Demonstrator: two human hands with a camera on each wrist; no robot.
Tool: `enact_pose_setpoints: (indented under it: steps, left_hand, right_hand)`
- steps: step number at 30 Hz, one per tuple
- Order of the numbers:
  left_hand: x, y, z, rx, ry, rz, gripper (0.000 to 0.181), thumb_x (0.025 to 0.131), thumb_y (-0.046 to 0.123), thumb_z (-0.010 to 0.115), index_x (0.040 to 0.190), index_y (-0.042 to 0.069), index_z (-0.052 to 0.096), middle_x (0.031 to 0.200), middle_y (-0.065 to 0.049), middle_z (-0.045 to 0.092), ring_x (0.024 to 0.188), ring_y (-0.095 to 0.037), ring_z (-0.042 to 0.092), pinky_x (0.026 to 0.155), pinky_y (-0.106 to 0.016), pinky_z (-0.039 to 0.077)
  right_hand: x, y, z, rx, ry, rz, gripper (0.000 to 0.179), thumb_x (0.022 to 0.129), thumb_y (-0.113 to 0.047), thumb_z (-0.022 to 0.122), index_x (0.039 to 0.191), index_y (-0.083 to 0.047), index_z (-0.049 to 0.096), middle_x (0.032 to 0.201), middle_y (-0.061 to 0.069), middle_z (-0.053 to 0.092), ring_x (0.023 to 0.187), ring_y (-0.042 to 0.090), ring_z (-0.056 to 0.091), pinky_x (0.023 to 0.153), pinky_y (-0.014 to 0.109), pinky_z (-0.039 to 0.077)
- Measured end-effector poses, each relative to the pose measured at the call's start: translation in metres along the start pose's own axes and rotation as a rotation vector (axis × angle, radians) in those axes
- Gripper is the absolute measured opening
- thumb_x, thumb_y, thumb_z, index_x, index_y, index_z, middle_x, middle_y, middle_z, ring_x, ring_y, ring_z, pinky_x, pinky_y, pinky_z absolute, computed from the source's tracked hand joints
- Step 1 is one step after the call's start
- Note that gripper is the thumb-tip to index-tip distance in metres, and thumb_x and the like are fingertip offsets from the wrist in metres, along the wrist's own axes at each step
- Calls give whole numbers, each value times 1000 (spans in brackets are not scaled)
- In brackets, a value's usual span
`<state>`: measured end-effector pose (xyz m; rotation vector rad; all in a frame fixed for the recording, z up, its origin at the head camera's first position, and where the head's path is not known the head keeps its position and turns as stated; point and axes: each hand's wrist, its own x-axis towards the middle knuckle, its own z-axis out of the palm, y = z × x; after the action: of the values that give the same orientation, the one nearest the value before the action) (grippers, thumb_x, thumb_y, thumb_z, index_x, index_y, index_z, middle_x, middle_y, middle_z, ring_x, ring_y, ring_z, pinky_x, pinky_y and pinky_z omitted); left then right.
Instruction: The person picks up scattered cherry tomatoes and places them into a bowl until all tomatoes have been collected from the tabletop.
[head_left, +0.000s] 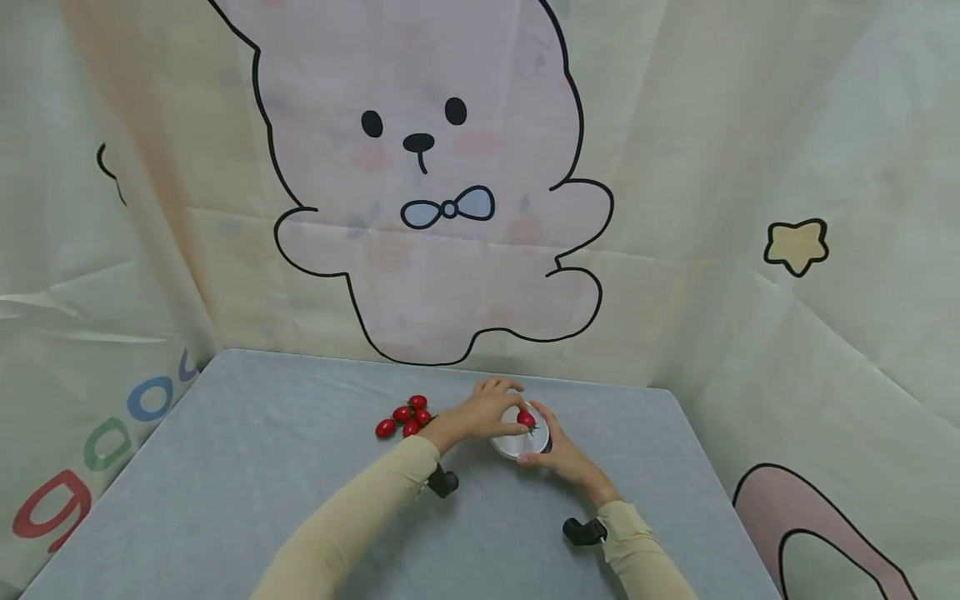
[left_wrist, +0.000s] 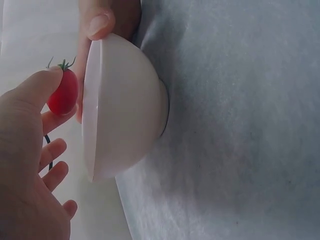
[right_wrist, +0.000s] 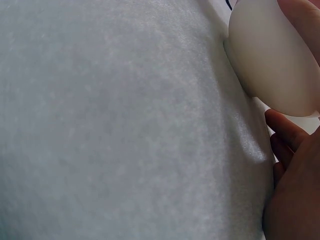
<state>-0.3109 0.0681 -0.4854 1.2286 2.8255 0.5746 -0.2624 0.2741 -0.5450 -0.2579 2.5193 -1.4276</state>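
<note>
Over the white bowl (head_left: 512,447), my left hand (head_left: 483,414) pinches a red cherry tomato (head_left: 527,418) between thumb and index finger. Green stem leaves still top that tomato (left_wrist: 63,95) in the left wrist view, and the other fingers spread below it. The bowl (left_wrist: 127,110) stands upright on the table. My right hand (head_left: 567,460) grips the bowl from its right side, thumb at the near rim and fingers round the far side. In the right wrist view the bowl's outer wall (right_wrist: 272,55) shows beside the right hand (right_wrist: 297,180).
Several cherry tomatoes (head_left: 402,414) lie in a loose group left of the bowl, close to my left wrist. A pale blue-grey cloth (head_left: 247,467) covers the table. Behind its far edge hangs a printed curtain (head_left: 675,275) with a cartoon bear.
</note>
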Motion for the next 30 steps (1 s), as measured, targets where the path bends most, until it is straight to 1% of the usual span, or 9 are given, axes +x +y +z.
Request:
enact_pose_setpoints:
  steps: [3,6,10,13,18,22,24,30]
  left_hand:
    - [2,1,2,0,-6,-4,35,87,54,57,111,29,62,144,1,42,134,-25,34,108,-52,27]
    - [5,2,4,4,-14,-12,35,87,53,58,112,29,62,145,1,41,135,-25,33,109,-53,26]
    - [7,4,8,2,-28,-28,35,87,53,59,112,29,62,145,0,40,135,-24,32,109,-52,26]
    - [8,6,10,-2,-34,-37,33,86,51,60,110,29,63,145,0,40,134,-23,32,109,-52,26]
    - [8,9,10,-10,-46,-34,32,88,50,59,111,28,64,146,0,39,134,-23,31,109,-52,25]
    - [8,9,9,-12,-42,-30,32,89,48,57,112,27,64,146,-1,39,134,-24,31,109,-53,25]
    - [9,9,9,-11,-38,-29,32,89,49,57,112,27,63,146,0,39,134,-25,31,108,-54,25]
    - [9,8,8,-16,-47,-35,33,89,49,57,113,26,64,146,0,38,136,-25,30,109,-54,24]
  right_hand:
    - [-1,0,0,-1,-3,-3,102,73,-34,80,147,-41,10,159,4,10,147,32,11,111,67,12]
    - [-1,0,-1,0,-4,-9,102,74,-32,80,147,-41,9,159,4,11,147,33,12,111,66,14]
    - [-2,1,0,-8,1,14,103,73,-35,80,147,-40,8,159,4,11,147,33,14,111,65,16]
    - [-2,1,0,-9,5,26,104,73,-36,80,148,-40,9,159,5,13,146,32,16,111,63,18]
    - [-1,1,0,-2,14,19,104,73,-34,80,148,-39,9,158,4,12,144,30,19,111,59,22]
    - [-1,2,0,-18,16,21,104,74,-35,79,149,-38,7,159,5,11,145,31,16,110,62,21]
    - [-2,2,0,-14,15,18,104,74,-34,79,149,-38,7,159,5,10,146,31,14,111,63,18]
    - [-3,1,0,1,9,7,102,73,-32,80,146,-44,9,159,4,11,147,31,12,112,65,14]
